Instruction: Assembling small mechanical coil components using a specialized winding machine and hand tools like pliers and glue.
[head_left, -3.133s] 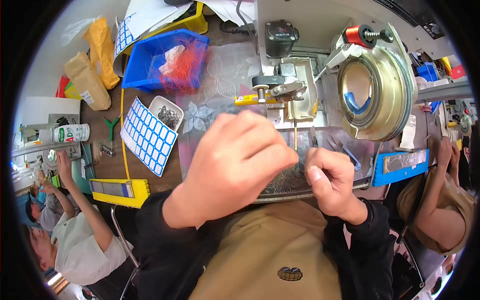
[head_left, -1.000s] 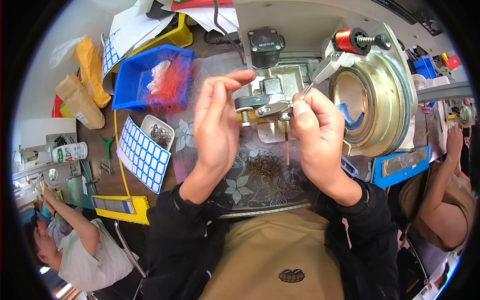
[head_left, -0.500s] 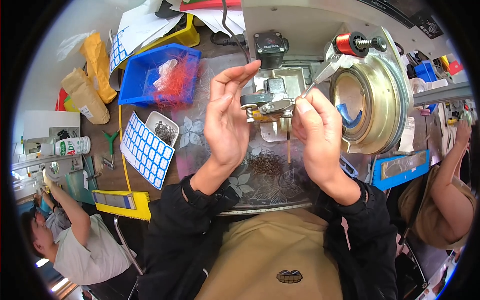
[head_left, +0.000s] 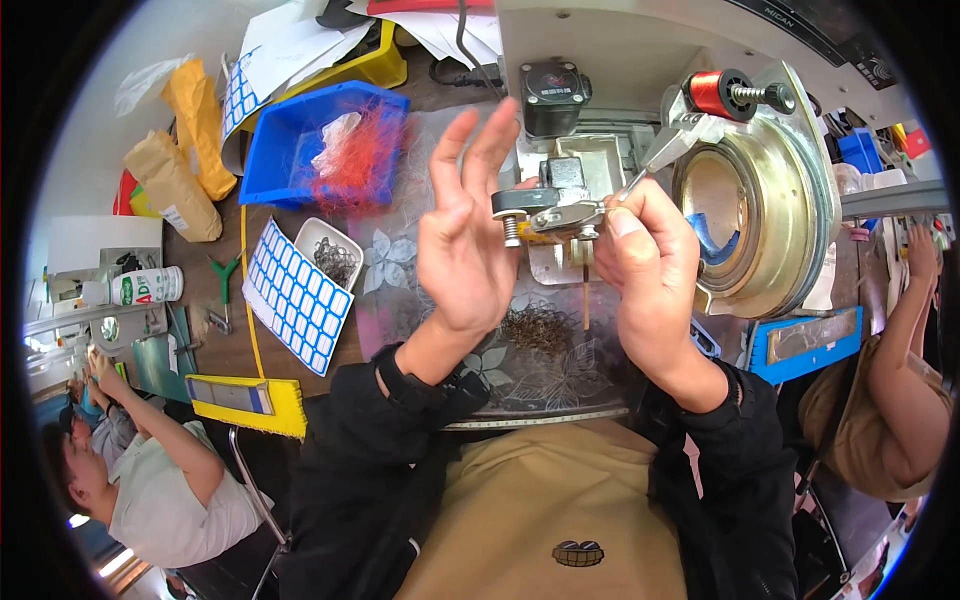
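In the middle stands a small winding machine with a metal clamp head [head_left: 560,215], a dark disc and a spring. My left hand [head_left: 462,255] is raised on its left side, fingers stretched up and spread; no held thing shows in it. My right hand [head_left: 650,255] is closed in a pinch at the clamp's right end, beside the tip of a slanted metal arm [head_left: 672,143]. Whatever lies between its fingertips is too small to make out. Above the arm sits a spool of red thread [head_left: 712,95]. Below the clamp lies a pile of small dark curved wire pieces [head_left: 537,328].
A large brass-coloured ring [head_left: 775,225] stands right of my right hand. At left are a blue bin [head_left: 275,155] with red thread tangles, a white dish [head_left: 350,240] of dark wire pieces and a blue-and-white label sheet [head_left: 297,300]. People work at both sides.
My left hand's fingers have spread apart and reach a little higher. My right hand keeps its pinch at the clamp. The whole view has shifted slightly.
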